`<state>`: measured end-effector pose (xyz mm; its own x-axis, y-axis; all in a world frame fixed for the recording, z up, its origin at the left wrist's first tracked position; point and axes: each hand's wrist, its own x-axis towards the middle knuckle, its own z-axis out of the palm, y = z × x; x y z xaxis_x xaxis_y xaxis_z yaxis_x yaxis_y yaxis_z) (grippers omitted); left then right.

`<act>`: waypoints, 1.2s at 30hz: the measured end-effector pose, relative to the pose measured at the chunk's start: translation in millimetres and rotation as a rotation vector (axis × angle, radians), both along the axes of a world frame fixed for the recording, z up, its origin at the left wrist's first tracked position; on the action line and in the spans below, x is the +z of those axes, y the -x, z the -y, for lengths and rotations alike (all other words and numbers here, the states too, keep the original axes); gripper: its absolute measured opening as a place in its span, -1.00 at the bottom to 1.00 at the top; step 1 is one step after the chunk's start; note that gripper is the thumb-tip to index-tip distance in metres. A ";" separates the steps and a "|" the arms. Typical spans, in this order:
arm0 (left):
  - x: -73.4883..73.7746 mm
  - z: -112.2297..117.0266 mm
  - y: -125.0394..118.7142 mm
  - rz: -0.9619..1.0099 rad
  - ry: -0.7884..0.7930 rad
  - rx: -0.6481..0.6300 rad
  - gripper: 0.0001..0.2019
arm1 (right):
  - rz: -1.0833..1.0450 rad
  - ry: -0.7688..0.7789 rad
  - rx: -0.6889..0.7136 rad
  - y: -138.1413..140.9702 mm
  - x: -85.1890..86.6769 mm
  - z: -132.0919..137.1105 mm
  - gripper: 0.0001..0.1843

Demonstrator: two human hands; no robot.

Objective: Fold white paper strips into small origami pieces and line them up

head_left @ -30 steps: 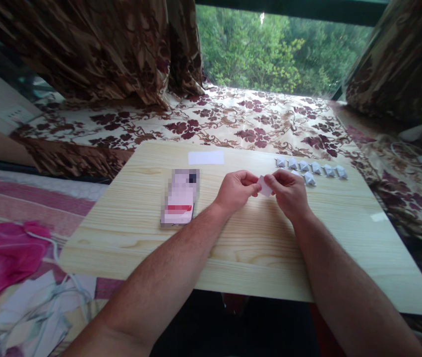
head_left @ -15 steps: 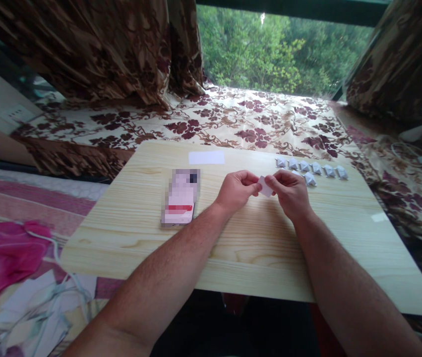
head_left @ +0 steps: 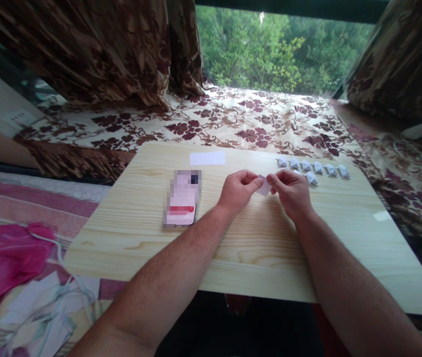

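A small white piece of paper (head_left: 264,186) is pinched between my two hands above the wooden table (head_left: 255,248). My left hand (head_left: 238,189) grips its left side with thumb and forefinger. On the opposite side, my right hand (head_left: 290,191) holds it near the upper corner, also in a pinch. Just beyond my right hand stand several small folded paper shapes (head_left: 318,167) in a row, with another folded piece (head_left: 311,178) in front of them. My right hand may hide more of that nearer row.
A phone (head_left: 182,198), partly pixelated, lies left of my hands. A white paper strip (head_left: 207,158) rests near the far edge. Papers and a white cable (head_left: 60,248) are on the striped bed at left, beside pink cloth (head_left: 13,258). A floral-covered ledge (head_left: 233,114) borders the table.
The fingers of my right hand have shifted slightly on the paper. Both hands still hold it in nearly the same place. The whole view has drifted a little.
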<state>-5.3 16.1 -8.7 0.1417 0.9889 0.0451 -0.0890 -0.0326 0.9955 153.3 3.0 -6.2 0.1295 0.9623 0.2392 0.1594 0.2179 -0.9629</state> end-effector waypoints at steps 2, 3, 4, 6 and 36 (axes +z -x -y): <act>-0.9 -0.6 0.2 -0.003 -0.014 0.012 -0.76 | 0.025 0.004 0.002 1.4 -0.5 0.3 -0.63; -1.4 -0.9 0.5 -0.003 -0.019 0.016 -0.76 | 0.039 0.008 0.003 2.0 -0.6 0.5 -0.63; -1.8 -1.2 0.8 -0.003 -0.022 0.022 -0.77 | 0.056 0.012 0.003 2.7 -0.7 0.7 -0.63; -2.5 -1.5 1.4 -0.010 -0.025 0.044 -0.77 | 0.095 0.023 0.000 4.1 -0.5 1.4 -0.62; -6.1 -8.7 3.1 0.160 0.047 0.150 -0.71 | -0.095 0.044 0.153 7.0 5.0 3.2 -0.74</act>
